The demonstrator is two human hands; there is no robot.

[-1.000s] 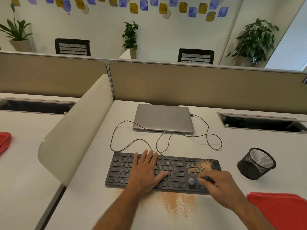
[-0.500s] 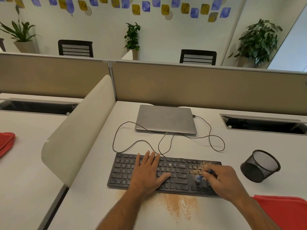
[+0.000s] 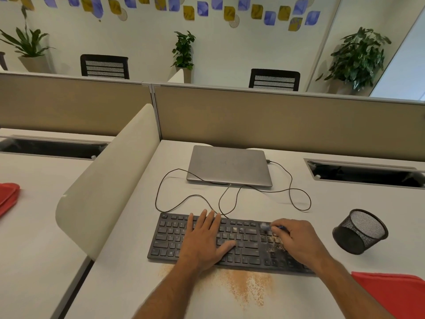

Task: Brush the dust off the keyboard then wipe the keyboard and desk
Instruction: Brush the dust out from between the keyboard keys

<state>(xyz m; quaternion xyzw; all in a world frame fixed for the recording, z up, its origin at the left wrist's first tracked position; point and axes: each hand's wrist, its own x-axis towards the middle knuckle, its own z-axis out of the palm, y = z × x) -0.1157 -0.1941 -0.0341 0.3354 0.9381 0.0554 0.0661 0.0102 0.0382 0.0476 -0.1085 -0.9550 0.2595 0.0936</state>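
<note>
A black keyboard (image 3: 169, 238) lies on the white desk (image 3: 128, 226) in front of me. My left hand (image 3: 203, 238) rests flat on its middle keys, fingers spread. My right hand (image 3: 296, 240) grips a small blue-handled brush (image 3: 266, 226), whose blurred bristles touch the top of the keyboard's right section. Brown dust (image 3: 274, 244) speckles the keys just below the brush. A larger patch of the same brown dust (image 3: 246, 286) lies on the desk by the keyboard's front edge. A red cloth (image 3: 391, 293) sits at the front right.
A closed grey laptop (image 3: 228, 165) lies behind the keyboard, with a thin black cable (image 3: 296, 196) looping between them. A black mesh pen cup (image 3: 358, 231) lies tipped at the right. A curved white divider (image 3: 103, 180) stands at the left; a tan partition (image 3: 276, 120) closes the back.
My right hand has carried the brush from the lower part of the keyboard's right section up to its top rows. The dust on those keys has thinned. My left hand stays put.
</note>
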